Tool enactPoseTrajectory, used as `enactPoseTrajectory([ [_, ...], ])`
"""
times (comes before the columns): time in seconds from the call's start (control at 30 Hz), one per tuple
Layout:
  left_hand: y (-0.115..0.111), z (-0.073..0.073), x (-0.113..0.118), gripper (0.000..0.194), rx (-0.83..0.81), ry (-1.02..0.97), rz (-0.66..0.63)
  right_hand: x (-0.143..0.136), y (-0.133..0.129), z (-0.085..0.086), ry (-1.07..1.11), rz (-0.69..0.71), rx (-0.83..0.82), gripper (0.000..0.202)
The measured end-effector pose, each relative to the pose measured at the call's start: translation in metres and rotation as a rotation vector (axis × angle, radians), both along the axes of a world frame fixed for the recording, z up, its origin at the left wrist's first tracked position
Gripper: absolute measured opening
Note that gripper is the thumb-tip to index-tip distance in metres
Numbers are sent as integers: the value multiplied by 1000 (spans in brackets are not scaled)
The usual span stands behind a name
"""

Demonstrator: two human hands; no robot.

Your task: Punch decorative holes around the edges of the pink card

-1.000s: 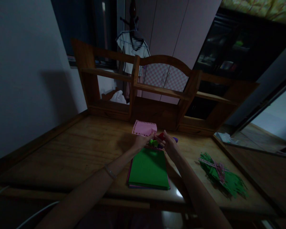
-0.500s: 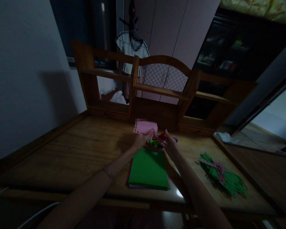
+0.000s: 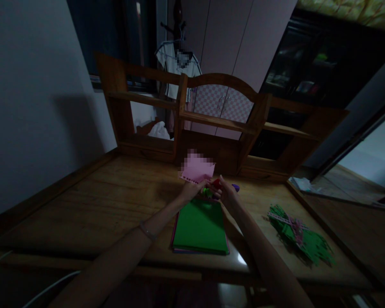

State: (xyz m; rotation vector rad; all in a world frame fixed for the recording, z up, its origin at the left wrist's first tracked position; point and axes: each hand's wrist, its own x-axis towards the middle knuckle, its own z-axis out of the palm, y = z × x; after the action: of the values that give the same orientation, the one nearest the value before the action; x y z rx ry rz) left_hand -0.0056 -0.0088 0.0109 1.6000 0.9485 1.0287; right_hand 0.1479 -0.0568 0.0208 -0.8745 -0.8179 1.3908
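A sheet of pink paper (image 3: pixel 198 167), with rows of small punched holes along its edge, is tilted up over the desk. My left hand (image 3: pixel 195 188) grips its near edge between closed fingers. Close beside it, my right hand (image 3: pixel 225 189) is wrapped around a small red paper punch (image 3: pixel 217 183), which meets the paper's near right corner. Small bright-green items (image 3: pixel 207 192) lie partly hidden beneath the hands, and a purple item (image 3: pixel 235 187) shows behind the right one. A stack of coloured sheets, green on top (image 3: pixel 200 226), rests in front of me.
Cut green paper strips (image 3: pixel 308 241) with pink punched strips (image 3: pixel 295 229) over them are heaped on the right. Behind the hands, a wooden shelf unit (image 3: pixel 218 122) runs along the back of the wooden desk (image 3: pixel 125 201). White cables (image 3: pixel 53 286) hang at the lower left.
The pink paper has turned, and its far side is raised higher. My right hand has moved slightly left, bringing the red paper punch to the paper's edge. Its fingers have closed more.
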Motion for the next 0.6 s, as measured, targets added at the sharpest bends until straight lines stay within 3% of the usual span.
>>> enactPoseTrajectory([
  [0.13,-4,6,0,24,7,-43,15,0,0,-1,19,8,18,27],
  [0.43,5,-6,-1,30,-44,-35,20,7,4,-2,80,-35,-36,29],
  [0.6,5,-4,-3,29,-2,-13,-28,10,5,-3,99,-49,-45,29],
])
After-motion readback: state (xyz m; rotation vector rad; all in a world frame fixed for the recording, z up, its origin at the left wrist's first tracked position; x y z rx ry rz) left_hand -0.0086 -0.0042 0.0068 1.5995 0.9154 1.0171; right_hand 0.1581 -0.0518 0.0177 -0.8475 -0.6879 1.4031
